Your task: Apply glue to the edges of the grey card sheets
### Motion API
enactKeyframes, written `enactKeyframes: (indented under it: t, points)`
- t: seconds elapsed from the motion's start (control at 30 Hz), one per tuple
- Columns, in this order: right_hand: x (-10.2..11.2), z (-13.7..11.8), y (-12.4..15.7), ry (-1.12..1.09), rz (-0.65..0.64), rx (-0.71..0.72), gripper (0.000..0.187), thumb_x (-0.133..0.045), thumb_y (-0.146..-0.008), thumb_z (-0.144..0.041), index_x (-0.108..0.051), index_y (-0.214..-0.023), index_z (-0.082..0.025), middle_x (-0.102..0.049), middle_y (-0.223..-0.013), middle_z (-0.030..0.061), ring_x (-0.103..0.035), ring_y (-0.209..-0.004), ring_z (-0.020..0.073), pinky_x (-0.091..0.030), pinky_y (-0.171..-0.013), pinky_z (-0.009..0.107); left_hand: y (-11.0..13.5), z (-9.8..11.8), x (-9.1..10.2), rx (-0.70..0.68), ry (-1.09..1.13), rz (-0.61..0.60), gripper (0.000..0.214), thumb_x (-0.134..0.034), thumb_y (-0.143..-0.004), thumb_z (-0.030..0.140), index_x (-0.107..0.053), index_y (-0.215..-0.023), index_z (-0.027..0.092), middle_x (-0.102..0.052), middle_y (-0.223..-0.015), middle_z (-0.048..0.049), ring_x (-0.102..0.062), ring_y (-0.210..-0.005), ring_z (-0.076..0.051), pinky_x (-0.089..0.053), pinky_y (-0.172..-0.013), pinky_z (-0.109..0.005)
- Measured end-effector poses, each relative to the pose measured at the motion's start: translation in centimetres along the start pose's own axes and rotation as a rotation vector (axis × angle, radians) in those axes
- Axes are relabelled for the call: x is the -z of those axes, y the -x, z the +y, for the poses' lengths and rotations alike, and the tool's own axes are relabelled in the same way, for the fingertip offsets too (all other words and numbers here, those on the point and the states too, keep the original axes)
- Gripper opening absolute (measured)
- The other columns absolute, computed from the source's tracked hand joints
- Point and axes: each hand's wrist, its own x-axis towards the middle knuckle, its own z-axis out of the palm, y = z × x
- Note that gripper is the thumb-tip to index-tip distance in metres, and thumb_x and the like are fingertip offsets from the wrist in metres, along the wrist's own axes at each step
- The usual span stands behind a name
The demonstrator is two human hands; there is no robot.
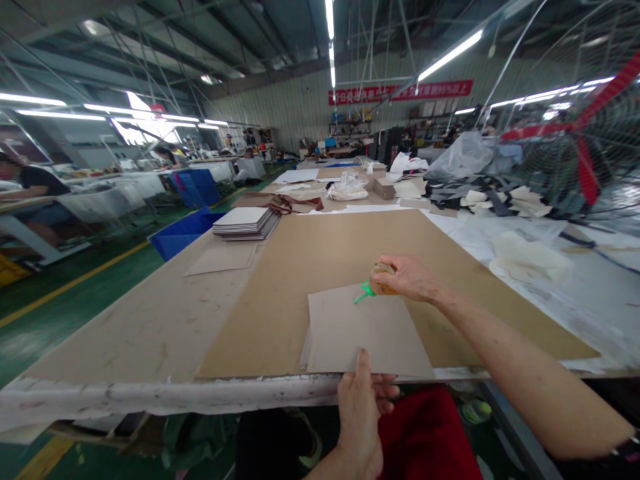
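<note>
My right hand (407,277) is closed around a squeeze bottle (384,279) with amber contents, tilted on its side. Its green nozzle (364,293) points down to the left, over the far edge of a grey-beige cardboard sheet (367,333). Whether the tip touches the sheet I cannot tell. At the table's front edge, my left hand (363,407) has its thumb on top of the sheet and its fingers below the near edge. Another sheet peeks out under the left side of this one. Both lie on a large brown board (280,320).
A stack of boards (245,223) and a flat sheet (223,259) lie on the table's left side. Blue bins (183,230) stand beyond that edge. Plastic bags (460,157), dark scraps (465,193) and a red-bladed fan (580,127) are at the right. People sit at tables far left.
</note>
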Motion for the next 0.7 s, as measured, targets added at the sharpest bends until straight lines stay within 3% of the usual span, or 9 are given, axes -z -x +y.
enactKeyframes:
  t: [0.2,0.33,0.43,0.6,0.7]
  points:
    - [4.2,3.9,4.0,0.064,-0.017,-0.128,0.023,-0.052,-0.084,-0.041,-0.059,-0.077,-0.021,-0.060,-0.072,-0.0024,-0.053,-0.067,0.0166,-0.032,-0.057,0.027,1.0,0.4,-0.2,-0.036,0.029,0.008,0.048,-0.054,-0.080,0.055,-0.062,-0.072,0.007,-0.068,-0.071,-0.0148,-0.059,-0.050,-0.012,-0.039,-0.040,-0.017]
    - [5.0,5.4,5.7,0.118,0.011,-0.161,0.029,-0.049,-0.084,-0.049,-0.060,-0.081,-0.022,-0.060,-0.072,-0.0015,-0.053,-0.067,0.0182,-0.033,-0.059,0.029,1.1,0.6,-0.4,-0.030,0.017,0.019,0.045,-0.052,-0.082,0.050,-0.060,-0.071,0.007,-0.069,-0.071,-0.0155,-0.059,-0.049,-0.013,-0.039,-0.039,-0.017]
    - [5.1,5.4,6.4,0.144,0.014,-0.153,0.031,-0.048,-0.086,-0.051,-0.059,-0.081,-0.022,-0.059,-0.071,-0.0013,-0.053,-0.065,0.0183,-0.034,-0.059,0.029,1.3,0.8,-0.5,-0.038,0.020,0.022,0.043,-0.053,-0.083,0.048,-0.061,-0.075,0.006,-0.068,-0.071,-0.0153,-0.059,-0.050,-0.013,-0.039,-0.039,-0.017]
    - [6.1,4.7,7.4,0.109,-0.120,-0.111,0.030,-0.048,-0.086,-0.050,-0.058,-0.082,-0.022,-0.059,-0.071,-0.0015,-0.054,-0.066,0.0186,-0.034,-0.057,0.028,1.5,1.1,-0.6,-0.053,0.013,0.016,0.042,-0.052,-0.085,0.045,-0.061,-0.080,0.004,-0.068,-0.073,-0.0153,-0.059,-0.050,-0.011,-0.039,-0.040,-0.016]
    - [6.2,4.5,7.3,0.147,-0.123,-0.090,0.029,-0.050,-0.085,-0.050,-0.058,-0.083,-0.022,-0.058,-0.070,-0.0018,-0.053,-0.065,0.0181,-0.033,-0.056,0.028,1.5,1.1,-0.5,-0.049,0.007,0.012,0.042,-0.052,-0.085,0.044,-0.061,-0.082,0.004,-0.068,-0.074,-0.0154,-0.059,-0.050,-0.012,-0.039,-0.039,-0.016]
